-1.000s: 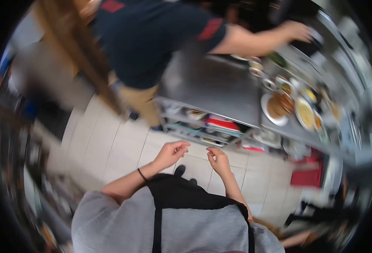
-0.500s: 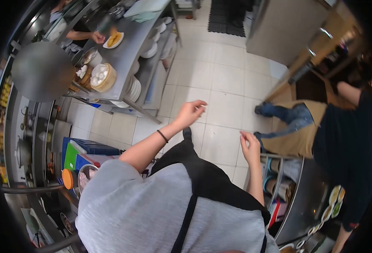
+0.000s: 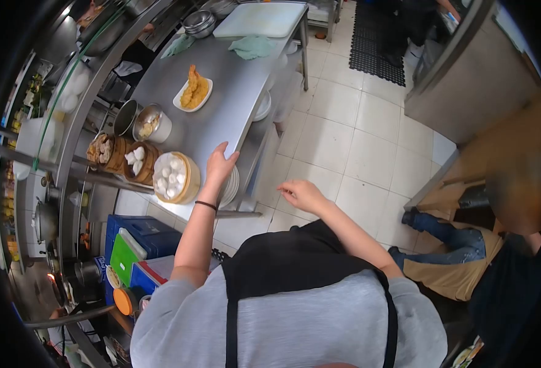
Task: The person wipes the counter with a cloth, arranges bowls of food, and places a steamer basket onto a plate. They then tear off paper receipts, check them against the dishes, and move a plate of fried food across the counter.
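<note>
My left hand (image 3: 221,165) reaches to the near edge of the steel table (image 3: 212,132), thumb and fingers apart and holding nothing. Close to its left stands a bamboo steamer of white buns (image 3: 173,178). Past the fingertips, a white dish (image 3: 187,104) carries golden fried food (image 3: 195,89) on the tabletop. My right hand (image 3: 304,195) hovers over the floor in front of my apron, fingers loosely bent, with no object visible in it.
More steamers (image 3: 137,162), metal pots (image 3: 151,122), green cloths (image 3: 251,47) and a white cutting board (image 3: 261,19) are on the table. Stacked plates (image 3: 230,187) sit on the shelf below. At the right, a person in a tan apron (image 3: 451,270) stands near a wooden counter.
My view has turned toward the steel table, and I am closer to it. My left hand has come to the table edge; the right has swung in before my body.
</note>
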The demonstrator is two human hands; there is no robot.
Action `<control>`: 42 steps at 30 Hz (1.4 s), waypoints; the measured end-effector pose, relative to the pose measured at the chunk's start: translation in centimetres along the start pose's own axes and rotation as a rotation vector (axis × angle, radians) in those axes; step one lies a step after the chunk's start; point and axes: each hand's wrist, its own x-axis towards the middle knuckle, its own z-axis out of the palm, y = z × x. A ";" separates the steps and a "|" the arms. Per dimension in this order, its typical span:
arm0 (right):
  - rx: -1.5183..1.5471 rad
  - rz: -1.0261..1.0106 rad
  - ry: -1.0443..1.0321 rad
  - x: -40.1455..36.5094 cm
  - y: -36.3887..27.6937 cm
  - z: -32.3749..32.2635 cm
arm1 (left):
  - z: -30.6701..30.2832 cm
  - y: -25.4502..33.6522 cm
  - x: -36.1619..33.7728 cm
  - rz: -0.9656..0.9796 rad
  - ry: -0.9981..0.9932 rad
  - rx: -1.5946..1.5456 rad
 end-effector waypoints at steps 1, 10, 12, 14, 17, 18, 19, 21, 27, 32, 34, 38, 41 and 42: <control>0.005 -0.005 -0.010 2.4 1.9 -0.6 | 0.5 -0.5 1.7 -0.011 0.002 0.004; 0.357 0.304 0.166 33.2 31.7 -7.6 | 5.8 -0.5 13.1 -0.179 -0.107 0.418; 0.233 0.425 0.206 40.0 38.3 -7.2 | 6.6 0.3 14.1 -0.230 -0.114 0.513; 0.221 0.688 0.039 45.7 39.4 -9.3 | 6.5 1.2 15.3 -0.330 -0.191 0.522; 0.273 0.183 0.235 54.6 50.9 -4.3 | 6.3 2.0 15.9 -0.457 -0.229 0.494; 0.296 0.221 0.199 56.9 50.7 -4.2 | 6.1 2.1 16.1 -0.535 -0.200 0.497; 0.276 0.310 0.140 58.9 50.4 -3.5 | 5.9 2.3 16.3 -0.527 -0.208 0.460; 0.248 0.409 0.054 61.7 49.1 -2.6 | 5.7 2.8 16.0 -0.597 -0.184 0.430; 0.300 0.501 -0.028 62.6 49.2 -1.6 | 5.9 3.4 16.3 -0.653 -0.090 0.427; 0.294 0.519 -0.044 61.4 49.2 -4.0 | 6.2 3.8 16.4 -0.677 0.002 0.408; 0.293 0.509 -0.062 61.1 48.9 -4.6 | 7.0 3.6 16.1 -0.706 0.045 0.415; 0.266 0.470 -0.104 60.4 48.3 -5.6 | 9.1 4.1 15.3 -0.741 0.142 0.464; 0.244 0.440 -0.143 59.4 47.4 -6.2 | 9.4 6.3 13.7 -0.797 0.191 0.390; 0.231 0.427 -0.157 58.9 47.0 -6.6 | 9.8 7.4 12.7 -0.793 0.263 0.299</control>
